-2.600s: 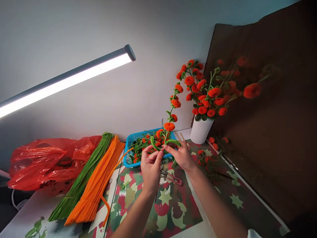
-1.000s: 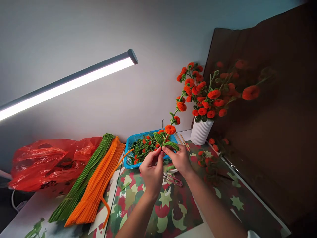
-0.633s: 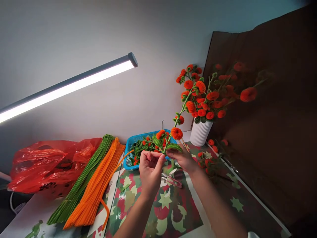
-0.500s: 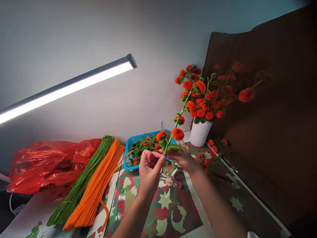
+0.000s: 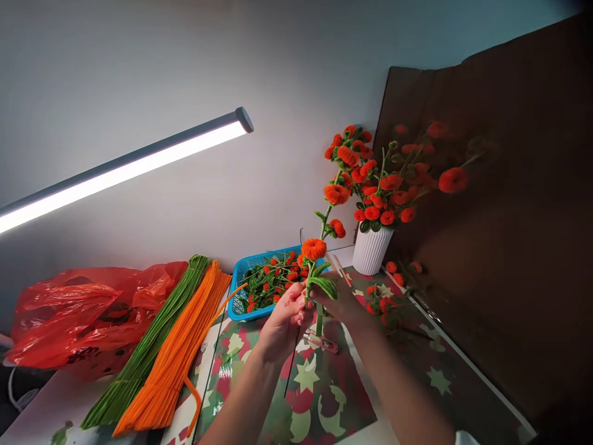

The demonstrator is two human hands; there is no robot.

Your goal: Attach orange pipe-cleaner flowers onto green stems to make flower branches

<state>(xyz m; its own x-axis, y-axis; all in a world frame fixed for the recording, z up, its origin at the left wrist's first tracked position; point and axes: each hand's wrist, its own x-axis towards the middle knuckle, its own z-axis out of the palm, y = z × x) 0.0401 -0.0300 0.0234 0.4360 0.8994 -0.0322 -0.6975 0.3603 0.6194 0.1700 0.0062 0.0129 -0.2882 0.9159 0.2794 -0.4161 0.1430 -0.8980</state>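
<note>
My left hand [image 5: 283,318] pinches a stem of orange pipe-cleaner flowers [image 5: 314,249] with fuzzy green leaves [image 5: 325,286] low on it. The stem stands upright, leaning slightly right, and a thin dark wire end pokes out below that hand. Close beside it on the right is my right hand [image 5: 345,303], its fingers partly hidden behind the leaves. A narrow green tape [image 5: 319,320] hangs down from its fingertips. Under the hands, pink-handled scissors [image 5: 323,342] lie on the patterned mat [image 5: 301,395].
Behind my hands sits a blue basket [image 5: 241,316] of small orange flowers and greenery. Bundles of green pipe cleaners [image 5: 152,337] and orange pipe cleaners [image 5: 173,358] lie left, beside a red plastic bag [image 5: 88,309]. A white vase [image 5: 372,250] of flowers stands against a dark panel [image 5: 486,278].
The flower stem has turned and become more upright, its top moving left. My left hand has closed round the stem lower down, and the dark wire end now shows below it.
</note>
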